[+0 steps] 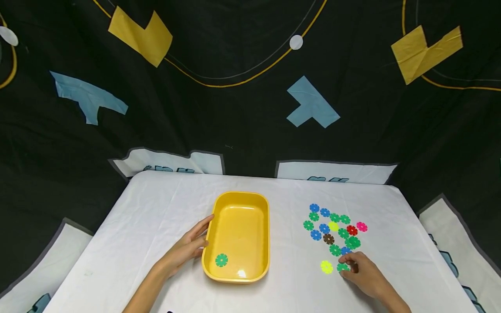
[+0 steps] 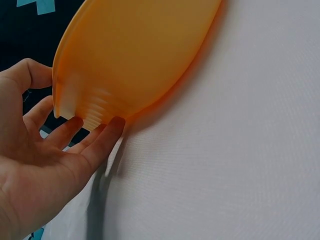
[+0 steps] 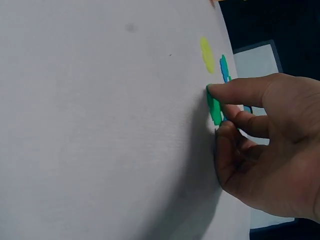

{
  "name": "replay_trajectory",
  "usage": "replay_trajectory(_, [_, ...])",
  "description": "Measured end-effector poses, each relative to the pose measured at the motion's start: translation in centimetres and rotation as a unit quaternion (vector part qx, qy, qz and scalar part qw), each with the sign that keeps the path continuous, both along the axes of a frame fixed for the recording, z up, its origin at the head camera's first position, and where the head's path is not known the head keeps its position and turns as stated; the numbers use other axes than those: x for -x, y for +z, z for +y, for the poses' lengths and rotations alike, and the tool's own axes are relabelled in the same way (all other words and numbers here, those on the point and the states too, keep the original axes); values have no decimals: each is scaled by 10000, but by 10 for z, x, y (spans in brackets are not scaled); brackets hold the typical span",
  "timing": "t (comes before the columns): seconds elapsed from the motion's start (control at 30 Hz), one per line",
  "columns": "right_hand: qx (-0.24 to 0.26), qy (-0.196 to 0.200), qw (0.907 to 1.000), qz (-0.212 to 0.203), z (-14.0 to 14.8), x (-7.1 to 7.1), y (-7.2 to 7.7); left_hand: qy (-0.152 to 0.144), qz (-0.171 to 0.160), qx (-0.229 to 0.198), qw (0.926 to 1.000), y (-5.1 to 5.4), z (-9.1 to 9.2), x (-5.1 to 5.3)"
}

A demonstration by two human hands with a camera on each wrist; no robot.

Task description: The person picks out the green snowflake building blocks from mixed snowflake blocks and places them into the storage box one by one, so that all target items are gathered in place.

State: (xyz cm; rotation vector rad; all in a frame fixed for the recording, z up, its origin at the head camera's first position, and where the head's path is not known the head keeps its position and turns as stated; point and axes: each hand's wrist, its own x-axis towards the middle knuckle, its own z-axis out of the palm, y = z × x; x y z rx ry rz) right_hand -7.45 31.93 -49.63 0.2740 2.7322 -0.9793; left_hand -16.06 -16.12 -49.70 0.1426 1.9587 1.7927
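A yellow tray (image 1: 250,234) lies on the white table, with one green notched disc (image 1: 221,260) inside near its front left corner. My left hand (image 1: 187,249) grips the tray's left side; in the left wrist view its fingers (image 2: 112,132) bend against the tray wall (image 2: 135,55). My right hand (image 1: 365,274) holds a green notched disc (image 3: 214,106) between thumb and fingers, low over the table. Beside it lies a yellow disc (image 1: 326,267). Just behind are a blue disc (image 1: 346,251) and a green disc (image 1: 335,250).
Farther back on the right are scattered more notched discs, among them a brown one (image 1: 328,239), a red one (image 1: 352,230) and a pink one (image 1: 362,227). A black cloth (image 1: 235,126) with taped shapes hangs behind the white table (image 1: 180,204).
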Motion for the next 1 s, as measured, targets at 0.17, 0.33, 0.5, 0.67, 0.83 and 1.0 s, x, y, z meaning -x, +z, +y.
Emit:
replay_trajectory(0.17, [32, 194, 9998, -93, 1, 2, 2, 41, -1, 3, 10000, -1, -1, 0])
replay_trajectory(0.33, [186, 135, 9995, -198, 0, 3, 2, -31, 2, -37, 10000, -2, -2, 0])
replay_trajectory(0.5, [424, -3, 9991, -2, -4, 3, 6, -85, 51, -43, 9999, -3, -1, 1])
replay_trajectory(0.67, [1178, -11, 9924, 355, -17, 5, 16, -5, 30, -12, 10000, -3, 0, 0])
replay_trajectory(0.83, [1653, 92, 9837, 699, -41, 15, 33, -7, 37, -18, 10000, -2, 0, 0])
replay_trajectory(1.0, [2219, 587, 9688, 934, -68, 27, 46, -93, 61, -31, 9999, -2, -2, 0])
